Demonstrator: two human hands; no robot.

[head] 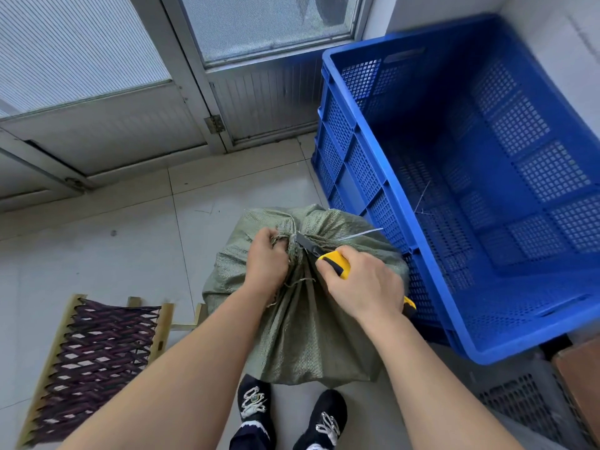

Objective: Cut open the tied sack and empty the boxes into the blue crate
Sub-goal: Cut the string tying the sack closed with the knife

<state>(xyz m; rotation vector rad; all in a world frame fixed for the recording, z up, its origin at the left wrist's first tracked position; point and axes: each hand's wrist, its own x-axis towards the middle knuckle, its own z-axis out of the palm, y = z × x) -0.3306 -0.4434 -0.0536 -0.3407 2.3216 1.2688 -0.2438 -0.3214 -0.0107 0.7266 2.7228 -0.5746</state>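
A green woven sack (298, 326) stands on the tiled floor in front of my feet, its neck gathered and tied at the top. My left hand (267, 261) grips the bunched neck. My right hand (363, 284) holds a yellow utility knife (334, 259), and its dark blade lies against the tie at the neck. A white cable tie tail (363, 234) sticks out to the right of the knot. The big blue perforated crate (354, 131) stands right of the sack, touching it, with only a few loose threads inside. No boxes are visible.
A small wooden stool with a dark woven seat (94, 362) sits at the lower left. Metal-framed doors (201, 102) close off the far side. A grey perforated crate (532, 407) and a brown box corner (581, 381) lie at the lower right.
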